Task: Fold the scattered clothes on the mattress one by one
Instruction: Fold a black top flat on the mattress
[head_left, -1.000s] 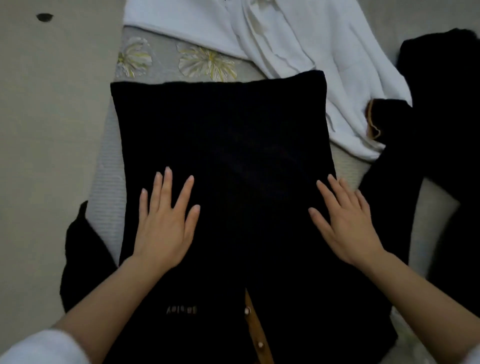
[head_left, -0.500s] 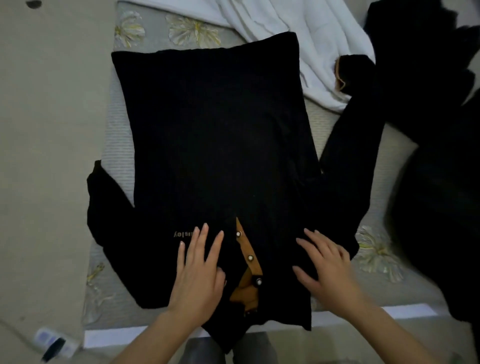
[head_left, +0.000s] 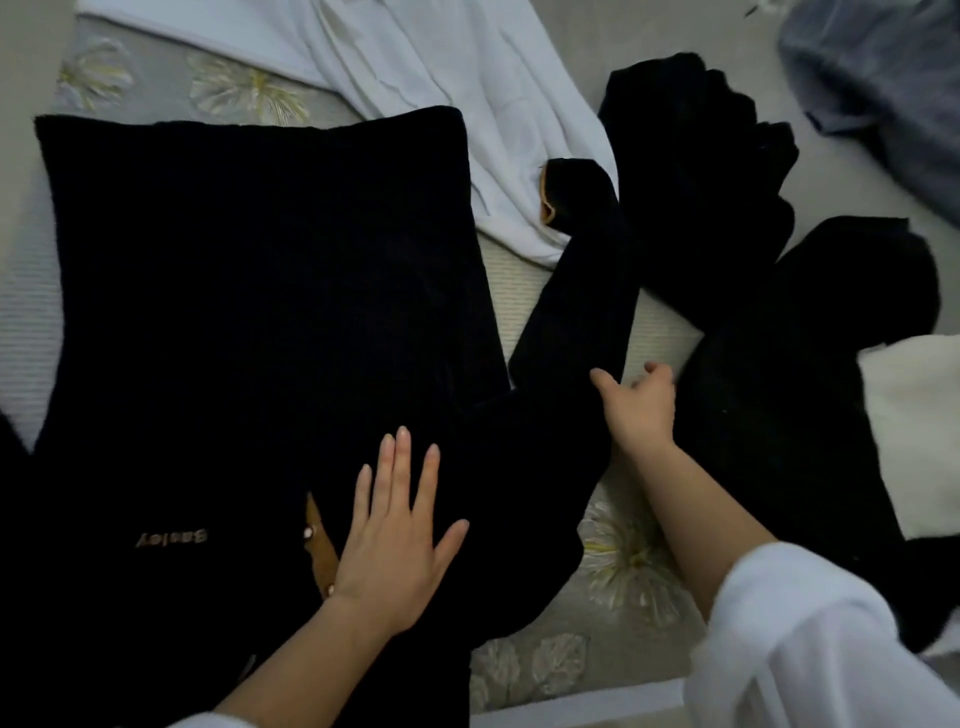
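Note:
A black long-sleeved shirt (head_left: 260, 286) with a tan button placket lies spread flat on the grey flowered mattress (head_left: 660, 332). My left hand (head_left: 395, 535) rests flat on its chest, fingers straight, just right of the placket. The shirt's right sleeve (head_left: 576, 312) stretches up and right, ending in a tan-lined cuff (head_left: 566, 192). My right hand (head_left: 636, 410) is at the sleeve's right edge, thumb on the fabric and fingers loosely curled on the mattress beside it. No closed grip shows.
A white garment (head_left: 457, 78) lies crumpled at the top. Black clothes (head_left: 701, 182) are heaped at the right, with more black fabric (head_left: 805, 389) and a cream piece (head_left: 914, 415) beyond my right hand. A grey-blue garment (head_left: 883, 78) sits at the top right.
My view has swung right. My right hand left the shirt's chest and reached out to the right sleeve. My left hand crossed the placket and lies flat just right of it.

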